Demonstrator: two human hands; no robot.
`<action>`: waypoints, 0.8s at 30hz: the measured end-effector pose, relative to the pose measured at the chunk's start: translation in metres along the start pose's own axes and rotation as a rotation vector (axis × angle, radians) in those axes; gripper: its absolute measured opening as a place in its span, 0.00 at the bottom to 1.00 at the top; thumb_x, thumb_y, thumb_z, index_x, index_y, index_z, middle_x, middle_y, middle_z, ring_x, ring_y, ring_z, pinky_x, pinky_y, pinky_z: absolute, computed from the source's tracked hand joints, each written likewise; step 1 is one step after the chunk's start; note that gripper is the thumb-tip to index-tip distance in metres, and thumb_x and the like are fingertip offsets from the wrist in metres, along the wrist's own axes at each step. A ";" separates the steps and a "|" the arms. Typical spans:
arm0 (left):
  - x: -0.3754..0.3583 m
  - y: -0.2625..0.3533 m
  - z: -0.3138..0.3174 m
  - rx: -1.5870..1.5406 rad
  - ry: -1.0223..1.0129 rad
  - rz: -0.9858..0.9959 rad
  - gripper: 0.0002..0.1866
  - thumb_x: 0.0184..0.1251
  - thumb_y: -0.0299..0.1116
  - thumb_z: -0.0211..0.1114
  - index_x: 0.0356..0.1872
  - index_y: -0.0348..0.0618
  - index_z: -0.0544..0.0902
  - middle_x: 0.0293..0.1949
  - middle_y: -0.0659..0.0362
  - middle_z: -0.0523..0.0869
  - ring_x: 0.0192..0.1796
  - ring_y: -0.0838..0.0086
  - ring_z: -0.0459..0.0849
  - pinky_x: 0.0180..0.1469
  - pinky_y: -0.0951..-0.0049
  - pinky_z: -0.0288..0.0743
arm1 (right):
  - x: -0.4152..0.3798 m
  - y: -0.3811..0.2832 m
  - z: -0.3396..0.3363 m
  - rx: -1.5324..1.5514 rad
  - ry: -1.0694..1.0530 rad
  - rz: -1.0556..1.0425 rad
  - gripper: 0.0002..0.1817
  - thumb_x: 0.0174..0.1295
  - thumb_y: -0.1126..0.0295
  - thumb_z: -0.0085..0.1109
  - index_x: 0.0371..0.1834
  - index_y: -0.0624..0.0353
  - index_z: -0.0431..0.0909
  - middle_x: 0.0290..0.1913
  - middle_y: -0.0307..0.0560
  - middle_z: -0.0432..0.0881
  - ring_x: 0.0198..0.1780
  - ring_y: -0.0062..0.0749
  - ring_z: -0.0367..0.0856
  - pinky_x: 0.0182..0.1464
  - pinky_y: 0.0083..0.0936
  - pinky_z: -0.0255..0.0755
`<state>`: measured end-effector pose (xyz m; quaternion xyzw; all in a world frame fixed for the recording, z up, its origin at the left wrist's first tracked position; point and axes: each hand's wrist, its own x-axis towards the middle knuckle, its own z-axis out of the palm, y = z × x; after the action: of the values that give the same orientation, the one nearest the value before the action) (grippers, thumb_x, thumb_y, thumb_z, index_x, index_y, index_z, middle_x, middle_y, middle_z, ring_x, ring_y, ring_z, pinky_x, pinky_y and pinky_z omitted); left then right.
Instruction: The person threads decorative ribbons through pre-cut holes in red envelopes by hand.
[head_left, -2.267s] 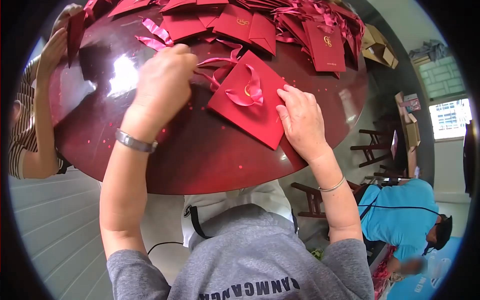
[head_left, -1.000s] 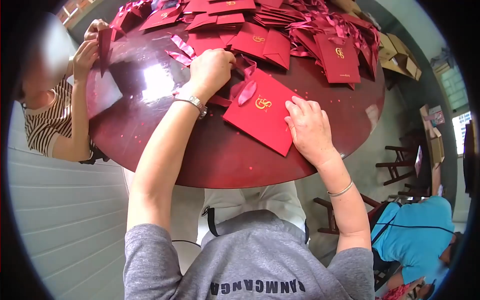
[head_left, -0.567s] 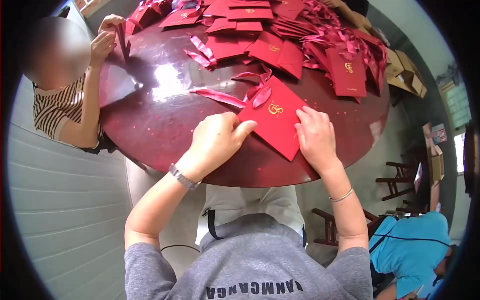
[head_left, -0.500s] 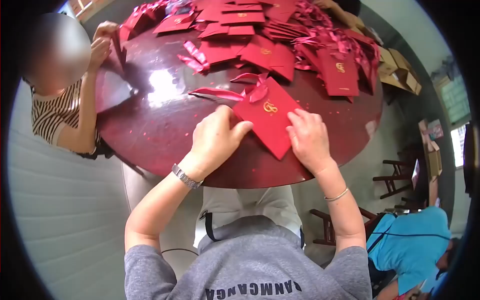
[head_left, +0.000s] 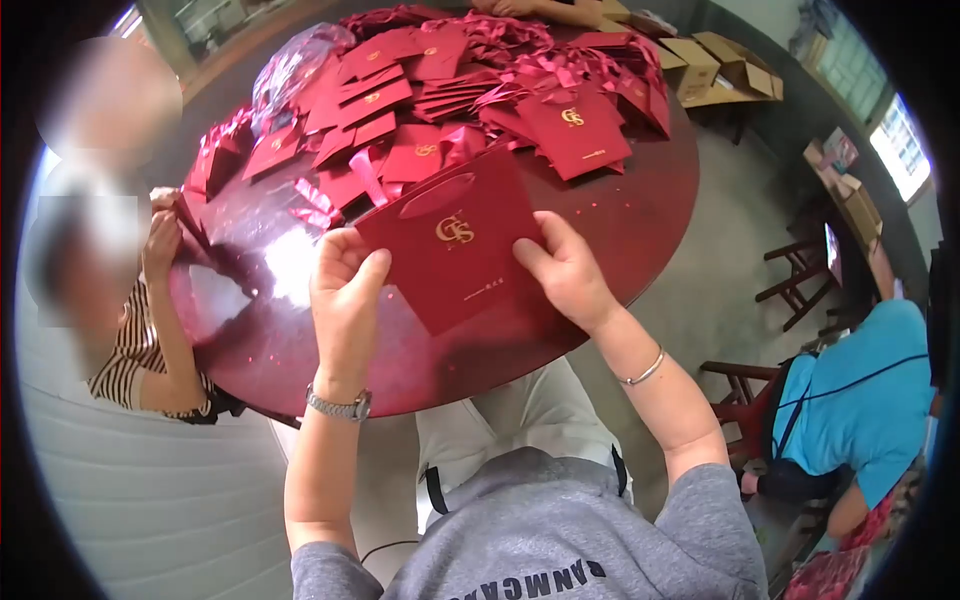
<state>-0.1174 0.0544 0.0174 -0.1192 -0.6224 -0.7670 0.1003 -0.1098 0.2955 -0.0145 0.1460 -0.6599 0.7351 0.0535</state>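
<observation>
A red paper gift bag [head_left: 450, 272] with a gold "GS" emblem is held up, tilted, above the near side of the table. My left hand [head_left: 345, 285] grips its left edge, thumb in front and fingers curled behind. At the opposite edge, my right hand [head_left: 565, 265] pinches the bag between thumb and fingers. A ribbon handle [head_left: 437, 196] lies in a curve across the bag's upper part. Behind it, a heap of similar red bags [head_left: 425, 150] with pink ribbons covers the far part of the table.
The round, glossy dark-red table [head_left: 640, 235] carries small red specks. A clear plastic bag [head_left: 300, 70] lies by the heap. At the left, another person's hands [head_left: 165, 235] hold a red bag. Cardboard boxes [head_left: 715, 70] stand at the back right; a person in blue [head_left: 855, 390] sits right.
Both my hands have closed on the bag's edges and raised it off the table, closer to me. The view has shifted, showing more of the heap and the far boxes.
</observation>
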 end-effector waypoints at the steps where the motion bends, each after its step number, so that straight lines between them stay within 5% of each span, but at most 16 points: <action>1: 0.002 -0.001 0.001 -0.008 0.000 -0.039 0.10 0.67 0.23 0.61 0.48 0.38 0.74 0.40 0.60 0.83 0.39 0.82 0.80 0.42 0.80 0.75 | 0.000 0.003 -0.002 0.035 0.028 0.017 0.16 0.72 0.72 0.51 0.59 0.67 0.69 0.52 0.42 0.79 0.53 0.21 0.75 0.57 0.21 0.69; 8: -0.001 -0.054 -0.029 0.471 -0.016 -0.143 0.12 0.70 0.26 0.59 0.53 0.37 0.76 0.44 0.61 0.82 0.42 0.80 0.79 0.46 0.79 0.74 | 0.058 -0.021 -0.105 0.326 0.544 -0.114 0.14 0.72 0.71 0.50 0.57 0.62 0.74 0.48 0.42 0.82 0.50 0.23 0.80 0.49 0.20 0.74; 10: -0.001 -0.071 -0.031 0.627 -0.050 -0.137 0.11 0.68 0.24 0.60 0.50 0.36 0.78 0.42 0.63 0.82 0.43 0.80 0.79 0.49 0.80 0.73 | 0.094 -0.005 -0.150 0.103 0.517 -0.162 0.22 0.65 0.59 0.59 0.58 0.58 0.74 0.43 0.46 0.83 0.44 0.29 0.82 0.43 0.30 0.77; 12: -0.001 -0.070 -0.026 0.675 0.031 -0.073 0.08 0.63 0.22 0.63 0.43 0.37 0.81 0.36 0.61 0.85 0.38 0.80 0.82 0.44 0.78 0.76 | 0.111 0.037 -0.191 -1.231 0.568 -0.075 0.32 0.59 0.50 0.64 0.60 0.61 0.74 0.44 0.54 0.83 0.45 0.38 0.83 0.46 0.34 0.77; 13: -0.003 -0.068 -0.025 0.676 0.035 -0.071 0.08 0.63 0.22 0.63 0.43 0.37 0.81 0.36 0.61 0.85 0.38 0.80 0.82 0.44 0.78 0.76 | 0.108 0.059 -0.192 -1.320 0.757 -0.070 0.37 0.56 0.47 0.66 0.59 0.69 0.74 0.45 0.61 0.82 0.48 0.46 0.83 0.50 0.36 0.76; 17: -0.009 -0.063 -0.024 0.654 0.000 -0.008 0.06 0.63 0.23 0.63 0.41 0.37 0.82 0.33 0.61 0.85 0.35 0.80 0.82 0.42 0.78 0.76 | 0.109 0.064 -0.213 -0.718 0.839 -0.091 0.35 0.61 0.51 0.64 0.60 0.72 0.73 0.55 0.62 0.80 0.57 0.39 0.79 0.58 0.30 0.72; 20: -0.008 -0.061 -0.022 0.642 0.009 -0.013 0.05 0.63 0.22 0.63 0.40 0.37 0.82 0.32 0.60 0.86 0.34 0.79 0.82 0.40 0.78 0.76 | 0.106 0.076 -0.230 -0.519 0.835 -0.101 0.26 0.66 0.56 0.61 0.58 0.68 0.76 0.50 0.46 0.82 0.49 0.26 0.80 0.49 0.25 0.75; 24: -0.010 -0.055 -0.019 0.736 0.000 0.061 0.06 0.61 0.24 0.63 0.39 0.37 0.82 0.32 0.56 0.86 0.33 0.72 0.84 0.40 0.73 0.77 | 0.084 0.059 -0.216 -0.336 0.802 -0.017 0.23 0.65 0.66 0.62 0.59 0.68 0.75 0.54 0.47 0.80 0.47 0.25 0.79 0.46 0.20 0.75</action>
<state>-0.1254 0.0467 -0.0409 -0.0935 -0.8527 -0.4887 0.1593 -0.2371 0.4919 -0.0658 -0.1563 -0.6961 0.6156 0.3348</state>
